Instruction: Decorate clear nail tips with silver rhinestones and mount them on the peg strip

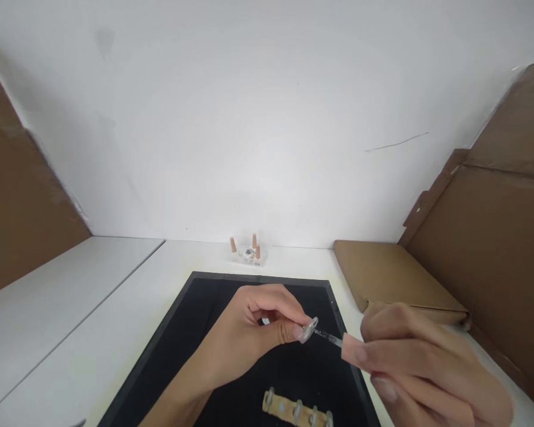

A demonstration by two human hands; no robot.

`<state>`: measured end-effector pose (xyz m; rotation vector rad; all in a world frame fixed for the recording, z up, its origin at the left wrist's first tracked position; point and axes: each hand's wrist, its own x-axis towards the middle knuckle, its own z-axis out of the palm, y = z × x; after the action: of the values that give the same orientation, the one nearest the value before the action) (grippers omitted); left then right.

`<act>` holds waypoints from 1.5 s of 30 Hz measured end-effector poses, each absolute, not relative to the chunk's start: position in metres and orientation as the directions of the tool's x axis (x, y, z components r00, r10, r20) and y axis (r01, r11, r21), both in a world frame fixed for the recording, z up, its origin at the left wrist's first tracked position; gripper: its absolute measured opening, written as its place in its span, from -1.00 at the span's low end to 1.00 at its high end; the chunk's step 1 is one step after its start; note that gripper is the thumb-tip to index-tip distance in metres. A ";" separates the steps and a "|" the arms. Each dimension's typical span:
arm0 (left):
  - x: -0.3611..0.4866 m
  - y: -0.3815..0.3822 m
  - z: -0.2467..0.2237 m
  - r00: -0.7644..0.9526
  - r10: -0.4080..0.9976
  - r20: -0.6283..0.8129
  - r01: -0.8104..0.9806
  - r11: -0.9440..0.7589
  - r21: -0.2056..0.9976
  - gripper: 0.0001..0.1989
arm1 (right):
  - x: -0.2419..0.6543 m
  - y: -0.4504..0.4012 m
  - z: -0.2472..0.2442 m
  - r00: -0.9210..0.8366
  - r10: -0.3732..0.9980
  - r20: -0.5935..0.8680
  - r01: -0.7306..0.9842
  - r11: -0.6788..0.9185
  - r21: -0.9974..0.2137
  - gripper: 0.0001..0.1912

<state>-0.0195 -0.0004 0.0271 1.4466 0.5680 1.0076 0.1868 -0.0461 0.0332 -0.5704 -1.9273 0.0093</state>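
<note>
My left hand [260, 332] is closed in a pinch over the black mat, thumb and forefinger gripping a small, shiny clear oval piece [309, 330] by its edge. My fingertips hide part of it. From the right, my right hand [422, 362] is closed round the pink cap [352, 350] of a nail polish brush. The brush's wet-looking clear tip [324, 335] points left and reaches the face of the oval piece. Below the hands, a yellowish strip [289, 408] lies on the mat with several small clear or greyish pieces standing along it.
At the back, a clear tray [244, 260] holds small bottles with pink caps [254, 239] and a small white item. A flat cardboard box [387, 273] lies at the right. Cardboard panels flank both sides, and a white wall [267, 130] stands behind the black mat [213, 296].
</note>
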 end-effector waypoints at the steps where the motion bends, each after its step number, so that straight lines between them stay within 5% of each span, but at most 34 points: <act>1: -0.019 -0.001 0.028 0.499 0.827 0.257 -0.208 -0.174 0.962 -0.85 | 0.186 -0.046 0.034 -0.301 0.406 0.863 0.397 0.876 -0.274 -0.81; 11: -0.019 -0.004 0.026 0.474 0.827 0.302 -0.179 -0.245 0.953 -0.82 | 0.188 -0.042 0.031 -0.184 0.376 0.908 0.424 0.864 -0.271 -0.79; 17: -0.018 -0.004 0.030 0.459 0.840 0.290 -0.155 -0.246 0.957 -0.83 | 0.184 -0.046 0.036 -0.357 0.405 0.842 0.356 0.892 -0.278 -0.83; 28: -0.018 -0.009 0.027 0.456 0.842 0.288 -0.116 -0.264 0.957 -0.87 | 0.185 -0.043 0.032 -0.202 0.398 0.895 0.451 0.849 -0.276 -0.79; 36: -0.015 -0.007 0.033 0.442 0.859 0.258 -0.088 -0.244 0.966 -0.90 | 0.184 -0.046 0.039 -0.366 0.404 0.838 0.359 0.893 -0.273 -0.83; 45: -0.018 -0.011 0.030 0.453 0.853 0.260 -0.073 -0.255 0.964 -0.90 | 0.186 -0.044 0.034 -0.264 0.416 0.870 0.439 0.855 -0.275 -0.78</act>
<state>-0.0176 -0.0108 0.0301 1.5810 0.7001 1.0312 0.1856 -0.0442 0.0338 -0.6381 -1.8864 -0.0255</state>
